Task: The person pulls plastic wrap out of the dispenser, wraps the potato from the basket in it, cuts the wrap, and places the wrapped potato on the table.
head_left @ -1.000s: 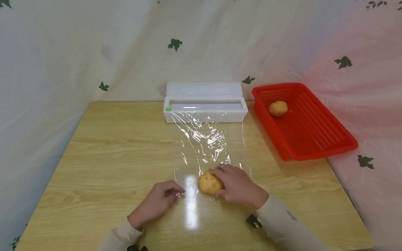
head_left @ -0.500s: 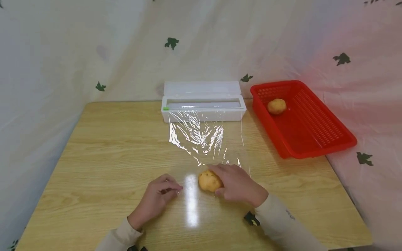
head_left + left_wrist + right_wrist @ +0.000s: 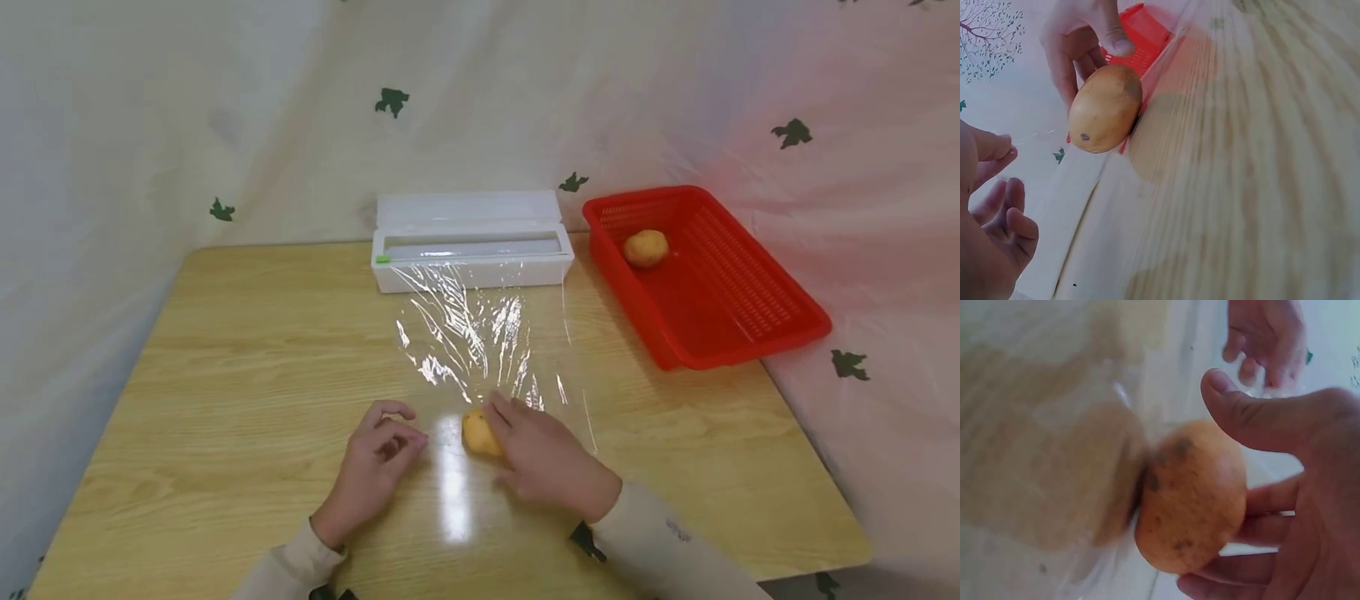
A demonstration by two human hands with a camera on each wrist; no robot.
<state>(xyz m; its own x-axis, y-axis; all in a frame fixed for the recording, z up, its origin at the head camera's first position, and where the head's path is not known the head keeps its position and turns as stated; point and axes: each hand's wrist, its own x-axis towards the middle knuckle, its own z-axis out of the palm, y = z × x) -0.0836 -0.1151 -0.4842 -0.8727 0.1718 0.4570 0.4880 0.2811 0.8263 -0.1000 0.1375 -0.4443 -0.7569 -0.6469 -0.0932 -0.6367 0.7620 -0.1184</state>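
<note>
A glossy, pale wood-grain table [image 3: 225, 333] is seen, with glare reflected from it. Thin, clear, crinkled plastic film [image 3: 480, 333] is drawn from a smooth white plastic dispenser [image 3: 471, 242]. A matt, speckled potato [image 3: 478, 433] is shown. The red basket [image 3: 750, 325] is perforated shiny plastic.

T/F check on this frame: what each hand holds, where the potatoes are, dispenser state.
1. The right hand grips a potato on the cling film. True.
2. The red basket holds no potatoes. False: one potato in it.
3. The left hand pinches the film's edge. True.
4. The dispenser lid is closed. False: it stands open.
</note>
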